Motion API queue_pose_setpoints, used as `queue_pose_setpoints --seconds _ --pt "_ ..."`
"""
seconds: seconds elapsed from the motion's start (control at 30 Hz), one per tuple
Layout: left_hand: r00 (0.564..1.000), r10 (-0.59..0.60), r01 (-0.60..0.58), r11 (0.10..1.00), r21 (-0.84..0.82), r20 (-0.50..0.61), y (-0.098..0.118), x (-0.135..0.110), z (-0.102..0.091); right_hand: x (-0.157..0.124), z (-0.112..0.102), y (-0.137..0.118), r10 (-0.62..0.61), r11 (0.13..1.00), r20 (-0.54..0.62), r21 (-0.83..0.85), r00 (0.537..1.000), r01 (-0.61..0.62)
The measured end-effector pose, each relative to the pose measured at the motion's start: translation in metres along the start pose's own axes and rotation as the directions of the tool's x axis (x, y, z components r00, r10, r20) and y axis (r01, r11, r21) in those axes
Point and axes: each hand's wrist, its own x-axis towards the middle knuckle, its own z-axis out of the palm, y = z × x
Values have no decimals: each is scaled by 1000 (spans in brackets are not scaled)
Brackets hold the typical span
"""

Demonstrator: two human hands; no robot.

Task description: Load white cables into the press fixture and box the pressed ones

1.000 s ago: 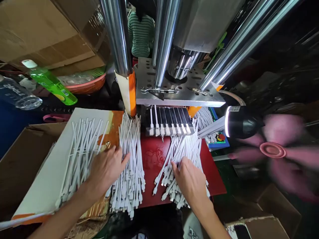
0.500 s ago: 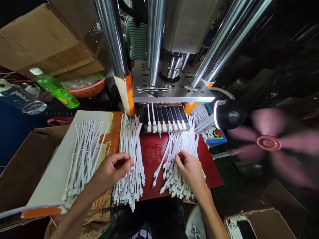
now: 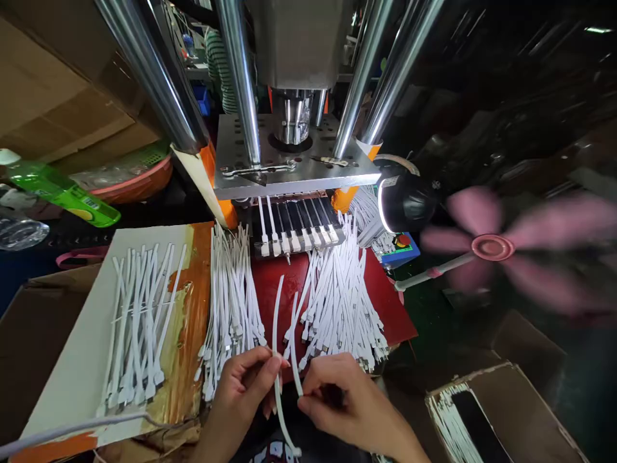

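Note:
My left hand point(image 3: 241, 389) pinches a white flat cable point(image 3: 277, 315) between thumb and fingertips; its lower end curves down towards my lap. Close beside it, my right hand point(image 3: 344, 402) is closed on another short white cable point(image 3: 295, 341), whose upper part points up. Both hands are over the front edge of the red board point(image 3: 277, 283). Behind my left hand lies a pile of white cables point(image 3: 231, 296), and beyond my right hand a second pile of cables point(image 3: 337, 302). Several cable ends sit in the slots of a black fixture point(image 3: 295, 222) under the press plate point(image 3: 289, 164).
Shiny press columns point(image 3: 241, 83) rise ahead. More cables lie on the pale board point(image 3: 77, 341) at left. To the right are a lamp point(image 3: 407, 202), a spinning pink fan point(image 3: 491, 247) and a cardboard box point(image 3: 520, 411) with cables. A person in a striped top point(image 3: 219, 71) is behind the press.
Both hands have come down from the cable piles and closer together, each now with a white cable. My view has shifted to the right, so the press appears further left.

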Motion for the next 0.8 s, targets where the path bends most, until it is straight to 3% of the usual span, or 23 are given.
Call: queue_pose_setpoints --seconds 0.2,0.3,0.4,0.53,0.6,0.73,0.8 --pt "998 -31 31 1000 -5 63 1 -8 2 7 2 1 -41 999 192 43 981 33" --pt "996 25 -24 1000 -15 83 0 -14 1 9 -5 0 -16 1000 216 16 976 13" --pt "993 116 -117 992 -56 -19 -7 -19 -1 10 -6 0 -20 999 171 37 985 13" --pt "978 114 -136 983 -120 -178 -18 -20 -6 9 6 3 5 999 118 53 993 -11" --pt "972 167 -178 983 -53 -166 -21 -20 -11 7 9 3 17 999 129 38 992 -22" --pt "919 368 -318 903 288 -140 -21 -22 -16 5 -4 -2 -27 998 251 63 967 11" --pt "904 424 -366 829 423 -50 -22 -21 -14 8 -12 -8 -32 992 193 123 981 8"
